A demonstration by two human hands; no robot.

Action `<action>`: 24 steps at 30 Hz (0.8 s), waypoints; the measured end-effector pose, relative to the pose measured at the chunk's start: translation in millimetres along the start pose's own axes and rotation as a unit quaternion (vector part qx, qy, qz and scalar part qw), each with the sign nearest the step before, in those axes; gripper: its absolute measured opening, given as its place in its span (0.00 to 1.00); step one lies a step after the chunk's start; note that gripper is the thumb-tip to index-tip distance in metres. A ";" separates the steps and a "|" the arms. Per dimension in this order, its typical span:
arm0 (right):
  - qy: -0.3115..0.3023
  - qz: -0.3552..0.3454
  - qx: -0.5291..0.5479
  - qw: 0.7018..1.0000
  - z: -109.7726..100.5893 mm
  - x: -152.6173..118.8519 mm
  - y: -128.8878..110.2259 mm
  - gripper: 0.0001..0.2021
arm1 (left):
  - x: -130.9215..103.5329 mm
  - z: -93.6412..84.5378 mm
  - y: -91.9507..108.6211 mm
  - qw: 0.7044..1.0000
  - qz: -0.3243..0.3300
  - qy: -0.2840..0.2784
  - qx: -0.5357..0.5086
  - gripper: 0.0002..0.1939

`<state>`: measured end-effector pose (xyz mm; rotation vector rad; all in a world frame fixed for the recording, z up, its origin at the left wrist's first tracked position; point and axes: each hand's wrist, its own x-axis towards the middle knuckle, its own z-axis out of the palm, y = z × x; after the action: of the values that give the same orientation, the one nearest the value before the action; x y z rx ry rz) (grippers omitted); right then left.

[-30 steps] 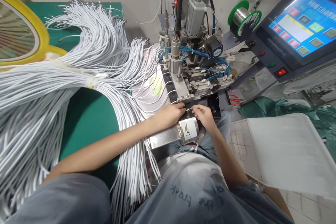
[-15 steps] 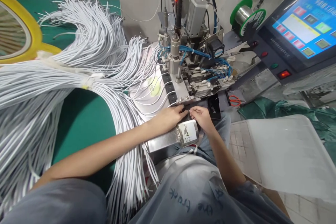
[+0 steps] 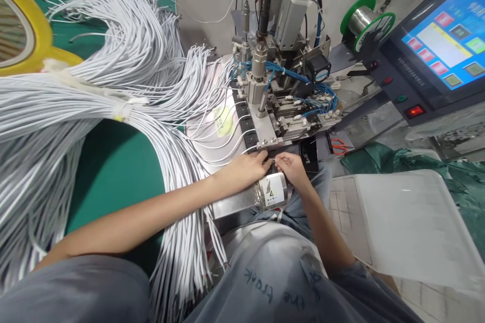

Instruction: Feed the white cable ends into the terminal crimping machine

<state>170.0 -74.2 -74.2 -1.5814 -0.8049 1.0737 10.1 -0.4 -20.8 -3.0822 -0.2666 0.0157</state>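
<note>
My left hand (image 3: pixel 250 167) is at the front edge of the soldering machine (image 3: pixel 278 106), with its thumb and fingers closed together. Close to its right, my right hand (image 3: pixel 291 166) pinches at a tiny shiny piece between the fingertips. What exactly either hand grips is too small and partly covered to name. Just below the fingers lies a metal block with a white label (image 3: pixel 273 191). Several white cables (image 3: pixel 227 128) run from the left into the machine's black slots, the nearest one ending just above my left hand.
A thick bundle of white cables (image 3: pixel 151 136) lies across the green mat (image 3: pixel 113 171) on my left, under my left forearm. A yellow racket (image 3: pixel 41 35) rests at far left. To the right are a solder wire spool (image 3: pixel 359 21), a touchscreen (image 3: pixel 443 35), red-handled scissors (image 3: pixel 339 146) and a white tray (image 3: pixel 413 222).
The view has tilted slightly, so the machine and screen sit a little further right. Both hands stay together in the same place, with only slight finger movement.
</note>
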 end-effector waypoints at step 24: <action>0.095 -0.210 -0.169 0.958 26.5 -85.4 -16.6 0.09 | -10.6 -17.8 -5.4 0.987 -0.158 -0.010 0.013 0.13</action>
<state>113.2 -136.2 -39.4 -1.6607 -1.1724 0.4850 -1.0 2.2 -2.8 -2.9752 -0.7462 0.0364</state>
